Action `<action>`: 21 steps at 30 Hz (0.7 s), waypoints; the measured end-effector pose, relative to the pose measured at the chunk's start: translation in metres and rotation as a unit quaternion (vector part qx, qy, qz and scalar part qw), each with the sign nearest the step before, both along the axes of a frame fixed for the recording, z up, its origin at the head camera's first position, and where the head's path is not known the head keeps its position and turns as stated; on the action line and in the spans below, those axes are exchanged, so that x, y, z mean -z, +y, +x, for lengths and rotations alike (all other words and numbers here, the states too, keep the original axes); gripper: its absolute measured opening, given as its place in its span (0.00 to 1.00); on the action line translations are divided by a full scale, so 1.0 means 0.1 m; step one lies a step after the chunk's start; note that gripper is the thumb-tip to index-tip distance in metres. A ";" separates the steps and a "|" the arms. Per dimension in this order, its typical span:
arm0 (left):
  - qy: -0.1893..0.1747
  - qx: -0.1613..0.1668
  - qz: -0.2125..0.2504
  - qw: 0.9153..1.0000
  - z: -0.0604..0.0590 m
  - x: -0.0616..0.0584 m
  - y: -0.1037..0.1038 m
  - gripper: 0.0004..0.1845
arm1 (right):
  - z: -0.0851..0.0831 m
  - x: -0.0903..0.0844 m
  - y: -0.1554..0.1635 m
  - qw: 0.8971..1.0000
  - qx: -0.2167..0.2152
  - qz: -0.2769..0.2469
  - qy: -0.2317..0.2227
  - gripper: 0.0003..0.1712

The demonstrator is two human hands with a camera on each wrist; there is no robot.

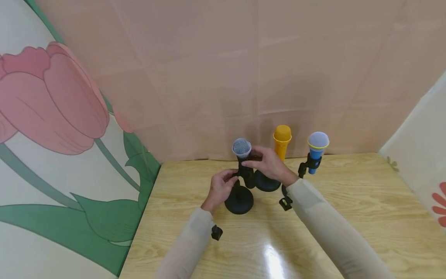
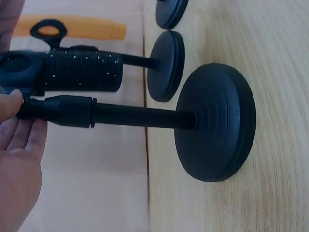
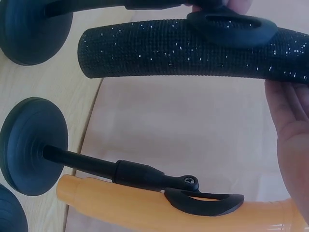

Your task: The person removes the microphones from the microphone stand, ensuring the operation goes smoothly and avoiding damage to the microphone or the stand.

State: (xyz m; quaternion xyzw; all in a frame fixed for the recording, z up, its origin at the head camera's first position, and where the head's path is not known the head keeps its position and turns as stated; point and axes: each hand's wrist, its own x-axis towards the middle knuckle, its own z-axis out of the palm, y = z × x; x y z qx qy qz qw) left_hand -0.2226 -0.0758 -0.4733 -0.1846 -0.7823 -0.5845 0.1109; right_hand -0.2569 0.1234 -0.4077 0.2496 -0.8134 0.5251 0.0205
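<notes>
- Pale sleeves [image 1: 331, 221] nearest the lens, both my arms reach across the table [image 1: 383, 201] to one black mic [image 3: 145, 48], its silver head [image 1: 242, 147] above my left hand [image 1: 222, 186] and just beside my right hand [image 1: 270, 162].
- Thumb and fingers of my right hand hold the upper handle from the right, close under the head; it is the nearer hand to the mic's top.
- Lower and closer to my body, my left hand pinches the joint by the clip [image 3: 227, 37], at the top of the pole [image 2: 135, 115].
- Between my hands the mic stands nearly upright, long axis roughly in line with the pole and on its right side; the clip curves round the handle.
- Below my right hand the handle's foot hangs free, apart from the round base [image 1: 240, 203].
- That axis, in my judgement, is what counts: handle through clip, along a line running up and down between my hands. How tightly the clip grips, I cannot tell.
- Beyond my right hand, which partly hides it: a yellow mic [image 1: 282, 143]; farther right, a blue mic [image 1: 316, 152].
</notes>
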 end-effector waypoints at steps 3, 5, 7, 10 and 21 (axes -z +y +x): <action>-0.011 0.013 -0.002 1.000 0.05 -0.13 0.00 0.09 | 0.01 -0.01 0.01 1.000 -0.004 -0.002 -0.003 0.25; -0.022 0.016 -0.002 1.000 0.08 -0.20 0.00 0.08 | 0.01 -0.01 0.01 1.000 -0.006 -0.003 -0.004 0.25; -0.035 0.016 0.000 0.999 0.09 -0.24 0.00 0.09 | 0.02 -0.03 0.00 1.000 -0.008 -0.001 -0.006 0.26; -0.039 0.012 0.007 0.999 0.10 -0.25 0.01 0.08 | 0.03 -0.04 -0.01 1.000 -0.005 0.002 -0.008 0.27; -0.064 -0.030 0.046 0.996 0.08 -0.24 0.05 0.06 | 0.05 -0.04 -0.04 1.000 0.007 0.012 0.001 0.25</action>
